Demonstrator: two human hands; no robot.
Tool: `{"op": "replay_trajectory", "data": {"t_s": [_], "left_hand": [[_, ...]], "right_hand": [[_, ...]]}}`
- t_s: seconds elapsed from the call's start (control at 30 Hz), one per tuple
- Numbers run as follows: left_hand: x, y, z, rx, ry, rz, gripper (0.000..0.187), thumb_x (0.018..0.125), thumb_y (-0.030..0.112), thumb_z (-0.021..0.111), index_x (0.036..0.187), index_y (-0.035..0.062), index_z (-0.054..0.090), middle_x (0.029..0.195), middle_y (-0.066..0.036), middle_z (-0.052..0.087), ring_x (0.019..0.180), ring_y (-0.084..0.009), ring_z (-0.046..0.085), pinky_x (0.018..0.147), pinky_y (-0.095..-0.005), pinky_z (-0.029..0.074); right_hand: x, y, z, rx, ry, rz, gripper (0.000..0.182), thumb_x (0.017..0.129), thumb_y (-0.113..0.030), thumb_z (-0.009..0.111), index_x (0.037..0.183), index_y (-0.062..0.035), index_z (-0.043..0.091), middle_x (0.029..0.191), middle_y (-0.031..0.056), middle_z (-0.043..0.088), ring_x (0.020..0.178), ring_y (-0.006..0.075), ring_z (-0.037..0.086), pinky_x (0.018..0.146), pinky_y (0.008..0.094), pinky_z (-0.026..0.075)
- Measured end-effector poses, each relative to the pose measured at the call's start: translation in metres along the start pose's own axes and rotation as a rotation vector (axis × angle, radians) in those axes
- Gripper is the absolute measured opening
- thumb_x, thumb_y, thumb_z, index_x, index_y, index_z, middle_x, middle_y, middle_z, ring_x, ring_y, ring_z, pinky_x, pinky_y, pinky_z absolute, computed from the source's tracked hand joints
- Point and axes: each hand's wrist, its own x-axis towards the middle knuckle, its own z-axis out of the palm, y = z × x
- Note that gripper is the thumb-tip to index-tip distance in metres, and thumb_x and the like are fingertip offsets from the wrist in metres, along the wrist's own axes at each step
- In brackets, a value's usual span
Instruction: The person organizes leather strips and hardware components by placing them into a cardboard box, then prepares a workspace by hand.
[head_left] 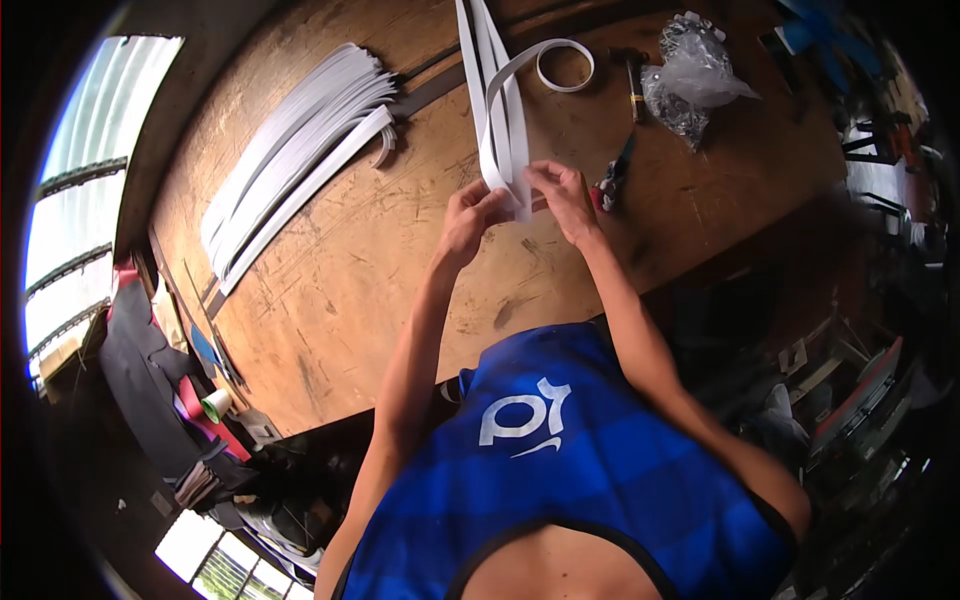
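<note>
Several long white strips (pixel 512 130) run up the wooden table from between my hands toward the far edge. My left hand (pixel 470 215) pinches their near end from the left, thumb lying over the strip. On the other side, my right hand (pixel 564 198) has its fingers bent and closed at the right edge of the same strips. One narrower strip curves off to the right and finishes in a loose white coil (pixel 565 66) on the tabletop.
A thick bundle of white strips (pixel 300 150) lies at the left of the wooden table (pixel 380 330). Right of my hands are red-handled pliers (pixel 606 190), a hammer (pixel 634 85) and a clear plastic bag of small metal pieces (pixel 692 85). Rolled dark material (pixel 145 370) stands beyond the left edge.
</note>
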Motion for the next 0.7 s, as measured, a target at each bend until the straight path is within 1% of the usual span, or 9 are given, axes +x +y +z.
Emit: {"op": "replay_trajectory", "data": {"t_s": [0.1, 0.17, 0.4, 0.5, 0.53, 0.57, 0.63, 0.67, 0.7], "left_hand": [[-0.017, -0.004, -0.011, -0.07, 0.043, -0.052, 0.024, 0.089, 0.016, 0.055, 0.106, -0.0008, 0.057, 0.094, -0.007, 0.062, 0.084, -0.0154, 0.06, 0.078, -0.0296, 0.049], [-0.025, -0.009, -0.02, -0.031, 0.047, 0.023, 0.027, 0.089, 0.017, 0.057, 0.111, 0.0006, 0.055, 0.093, -0.007, 0.062, 0.078, -0.015, 0.059, 0.076, -0.0312, 0.049], [-0.041, -0.017, -0.014, 0.074, 0.094, 0.086, 0.041, 0.085, 0.014, 0.064, 0.122, 0.0013, 0.053, 0.083, -0.001, 0.059, 0.071, -0.0085, 0.053, 0.065, -0.0224, 0.044], [-0.035, -0.032, -0.01, 0.279, 0.22, 0.063, 0.036, 0.083, 0.017, 0.066, 0.116, 0.0035, 0.06, 0.069, -0.001, 0.059, 0.061, -0.0074, 0.05, 0.057, -0.0227, 0.043], [-0.034, -0.036, -0.008, 0.277, 0.25, 0.092, 0.029, 0.082, 0.019, 0.067, 0.105, 0.0013, 0.063, 0.065, -0.002, 0.057, 0.059, -0.008, 0.05, 0.056, -0.0234, 0.043], [-0.034, -0.039, -0.008, 0.275, 0.245, 0.102, 0.029, 0.082, 0.019, 0.067, 0.105, 0.0013, 0.063, 0.065, -0.002, 0.057, 0.059, -0.008, 0.05, 0.056, -0.0234, 0.043], [-0.036, -0.044, -0.011, 0.447, 0.314, 0.002, 0.025, 0.081, 0.021, 0.068, 0.091, -0.0007, 0.063, 0.065, -0.002, 0.056, 0.06, -0.0083, 0.051, 0.057, -0.0232, 0.043], [-0.039, -0.043, -0.012, 0.57, 0.302, 0.004, 0.025, 0.082, 0.023, 0.066, 0.09, -0.0002, 0.061, 0.07, -0.004, 0.061, 0.061, -0.0102, 0.054, 0.058, -0.0254, 0.044], [-0.043, -0.041, -0.008, 0.572, 0.301, 0.014, 0.025, 0.082, 0.023, 0.066, 0.09, -0.0002, 0.061, 0.07, -0.004, 0.061, 0.061, -0.0102, 0.054, 0.058, -0.0254, 0.044]], "right_hand": [[-0.005, -0.005, 0.006, -0.118, 0.013, -0.048, 0.022, 0.085, -0.021, 0.063, 0.087, 0.0011, 0.062, 0.071, 0.001, 0.059, 0.06, 0.0056, 0.056, 0.05, 0.02, 0.048], [-0.007, -0.008, 0.007, -0.171, -0.003, -0.079, 0.022, 0.085, -0.021, 0.063, 0.086, 0.0014, 0.062, 0.068, 0.0, 0.057, 0.057, 0.0057, 0.055, 0.049, 0.0198, 0.048], [-0.007, -0.003, 0.012, -0.232, -0.063, 0.026, 0.02, 0.084, -0.019, 0.063, 0.089, 0.0003, 0.061, 0.076, 0.0037, 0.063, 0.063, 0.008, 0.059, 0.051, 0.0204, 0.048], [-0.008, 0.006, 0.019, -0.146, -0.117, 0.043, 0.022, 0.084, -0.019, 0.063, 0.088, 0.0025, 0.06, 0.074, 0.0051, 0.062, 0.057, 0.008, 0.057, 0.049, 0.021, 0.048], [-0.007, 0.01, 0.019, -0.169, -0.133, 0.033, 0.02, 0.085, -0.019, 0.062, 0.089, 0.0012, 0.059, 0.077, 0.0051, 0.063, 0.065, 0.0076, 0.058, 0.056, 0.0223, 0.049], [-0.006, 0.014, 0.02, -0.175, -0.132, 0.022, 0.02, 0.085, -0.019, 0.062, 0.089, 0.0012, 0.059, 0.077, 0.0051, 0.063, 0.065, 0.0076, 0.058, 0.056, 0.0223, 0.049], [-0.003, 0.021, 0.022, -0.113, -0.142, 0.012, 0.019, 0.087, -0.019, 0.06, 0.091, -0.0007, 0.059, 0.082, 0.0045, 0.063, 0.075, 0.007, 0.058, 0.065, 0.025, 0.049], [-0.006, 0.015, 0.027, -0.084, -0.153, 0.06, 0.023, 0.09, -0.022, 0.056, 0.1, -0.0018, 0.055, 0.086, 0.0056, 0.062, 0.08, 0.0096, 0.058, 0.073, 0.0283, 0.049], [-0.006, 0.006, 0.032, -0.086, -0.154, 0.051, 0.023, 0.09, -0.022, 0.056, 0.1, -0.0018, 0.055, 0.086, 0.0056, 0.062, 0.08, 0.0096, 0.058, 0.073, 0.0283, 0.049]]}}
